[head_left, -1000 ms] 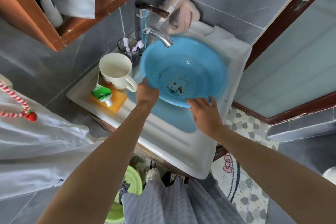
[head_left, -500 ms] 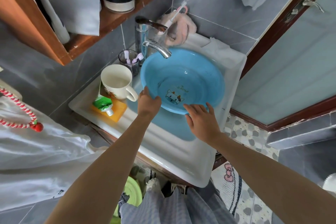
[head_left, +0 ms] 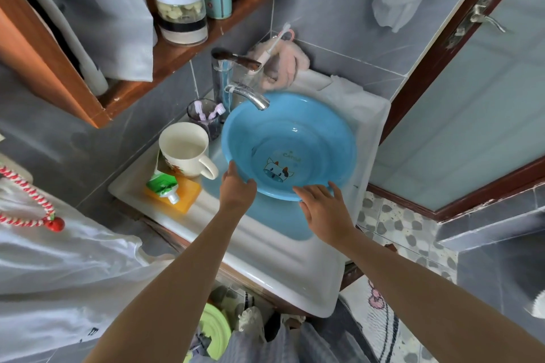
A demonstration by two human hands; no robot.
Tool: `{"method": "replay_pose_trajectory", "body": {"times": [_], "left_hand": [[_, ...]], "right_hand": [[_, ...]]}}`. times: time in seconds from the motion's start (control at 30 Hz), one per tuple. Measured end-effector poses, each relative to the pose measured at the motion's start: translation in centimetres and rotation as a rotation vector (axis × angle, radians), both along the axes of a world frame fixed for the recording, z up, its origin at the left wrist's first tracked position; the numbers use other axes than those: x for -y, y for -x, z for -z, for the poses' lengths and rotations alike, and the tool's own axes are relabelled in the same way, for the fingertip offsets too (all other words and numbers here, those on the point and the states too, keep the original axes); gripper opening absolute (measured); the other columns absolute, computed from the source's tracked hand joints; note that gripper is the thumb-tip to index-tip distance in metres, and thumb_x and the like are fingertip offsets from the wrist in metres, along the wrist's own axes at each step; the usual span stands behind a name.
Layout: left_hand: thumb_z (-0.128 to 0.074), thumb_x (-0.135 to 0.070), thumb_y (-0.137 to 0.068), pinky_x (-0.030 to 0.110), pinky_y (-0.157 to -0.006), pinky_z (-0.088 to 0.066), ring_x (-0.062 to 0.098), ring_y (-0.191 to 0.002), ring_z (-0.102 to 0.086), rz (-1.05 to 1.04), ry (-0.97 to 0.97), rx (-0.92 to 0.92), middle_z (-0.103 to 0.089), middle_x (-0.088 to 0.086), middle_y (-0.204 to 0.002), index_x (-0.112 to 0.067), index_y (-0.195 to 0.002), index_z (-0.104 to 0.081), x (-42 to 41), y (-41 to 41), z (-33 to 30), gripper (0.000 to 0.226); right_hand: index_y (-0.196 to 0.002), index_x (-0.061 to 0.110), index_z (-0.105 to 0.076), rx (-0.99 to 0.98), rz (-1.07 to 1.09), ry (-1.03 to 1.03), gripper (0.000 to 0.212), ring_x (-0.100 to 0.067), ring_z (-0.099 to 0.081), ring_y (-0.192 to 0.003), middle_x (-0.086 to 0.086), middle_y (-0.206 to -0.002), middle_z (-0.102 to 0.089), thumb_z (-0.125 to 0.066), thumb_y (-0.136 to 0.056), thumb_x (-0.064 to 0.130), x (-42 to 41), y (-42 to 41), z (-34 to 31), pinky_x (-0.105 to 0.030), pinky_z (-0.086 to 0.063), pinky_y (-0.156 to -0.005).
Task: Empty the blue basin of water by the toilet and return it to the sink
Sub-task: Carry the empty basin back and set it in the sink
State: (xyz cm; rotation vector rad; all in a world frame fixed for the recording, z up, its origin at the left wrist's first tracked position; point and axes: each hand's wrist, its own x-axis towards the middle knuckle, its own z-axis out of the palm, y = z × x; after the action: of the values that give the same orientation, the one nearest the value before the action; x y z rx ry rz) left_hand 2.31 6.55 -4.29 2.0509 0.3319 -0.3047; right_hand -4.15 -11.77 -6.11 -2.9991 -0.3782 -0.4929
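Note:
The blue basin (head_left: 295,138), with a cartoon cow on its bottom and no water visible in it, rests in the white sink (head_left: 295,274) right under the chrome tap (head_left: 250,96). My left hand (head_left: 237,190) grips the basin's near-left rim, thumb on the edge and fingers curled out of sight below it. My right hand (head_left: 324,206) lies against the near-right rim with its fingers stretched out and apart, the thumb touching the edge. The toilet is not in view.
A white mug (head_left: 184,149), a green toothpaste tube (head_left: 162,186) on an orange block and a toothbrush cup (head_left: 205,115) crowd the sink's left ledge. A wooden shelf (head_left: 177,59) with jars hangs overhead. A door frame (head_left: 442,47) stands at right. White cloth (head_left: 59,259) hangs at left.
My view has tilted up, showing more of the shelf. The basin stays under the tap, and both hands stay at its near rim.

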Motion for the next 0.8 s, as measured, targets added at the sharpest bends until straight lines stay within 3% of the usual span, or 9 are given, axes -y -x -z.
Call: {"method": "replay_pose_trajectory", "body": {"times": [0.17,0.27,0.33,0.53,0.8], "left_hand": [[-0.049,-0.012,-0.086,0.04,-0.11,-0.033,0.034,-0.134,-0.032,0.03,-0.088,0.044,-0.03,0.02,-0.147,-0.007,-0.14,-0.03,0.4,-0.1,0.4,0.058],[-0.048,-0.025,-0.09,0.044,-0.117,-0.02,0.034,-0.145,-0.011,0.077,-0.237,0.049,-0.007,0.014,-0.158,-0.01,-0.148,-0.016,0.8,0.1,0.4,0.068],[-0.047,-0.032,-0.091,0.048,-0.116,-0.016,0.033,-0.147,0.0,0.134,-0.353,0.095,-0.002,0.01,-0.16,-0.015,-0.149,-0.014,1.4,0.5,0.3,0.069],[-0.041,-0.048,-0.09,0.053,-0.117,-0.001,0.029,-0.146,0.014,0.3,-0.567,0.164,-0.002,0.004,-0.161,-0.024,-0.144,-0.03,3.7,1.9,1.2,0.06],[-0.046,-0.056,-0.086,0.048,-0.119,-0.005,0.033,-0.147,0.01,0.389,-0.615,0.184,-0.02,0.005,-0.158,-0.029,-0.134,-0.049,3.4,3.1,2.6,0.054]], "right_hand": [[-0.106,0.01,-0.071,-0.038,-0.006,-0.016,0.035,-0.025,-0.071,-0.087,-0.006,-0.093,-0.074,-0.077,-0.071,0.014,0.6,-0.2,-0.4,-0.055,-0.049,-0.09],[-0.105,0.011,-0.071,-0.023,0.011,-0.016,0.033,-0.025,-0.07,-0.088,-0.006,-0.093,-0.074,-0.075,-0.073,0.018,1.3,-0.6,-0.6,-0.054,-0.05,-0.089],[-0.104,0.01,-0.071,-0.021,0.031,-0.009,0.033,-0.026,-0.07,-0.088,-0.007,-0.093,-0.074,-0.075,-0.073,0.019,2.0,-0.8,-0.7,-0.055,-0.051,-0.087],[-0.101,0.012,-0.074,-0.108,0.029,0.01,0.035,-0.029,-0.071,-0.09,-0.009,-0.092,-0.075,-0.081,-0.069,0.024,4.5,-1.3,-0.7,-0.054,-0.052,-0.084],[-0.101,0.008,-0.072,-0.199,-0.117,0.046,0.025,-0.034,-0.067,-0.09,-0.014,-0.089,-0.072,-0.073,-0.077,0.011,6.1,-2.1,-0.4,-0.053,-0.048,-0.092]]}}
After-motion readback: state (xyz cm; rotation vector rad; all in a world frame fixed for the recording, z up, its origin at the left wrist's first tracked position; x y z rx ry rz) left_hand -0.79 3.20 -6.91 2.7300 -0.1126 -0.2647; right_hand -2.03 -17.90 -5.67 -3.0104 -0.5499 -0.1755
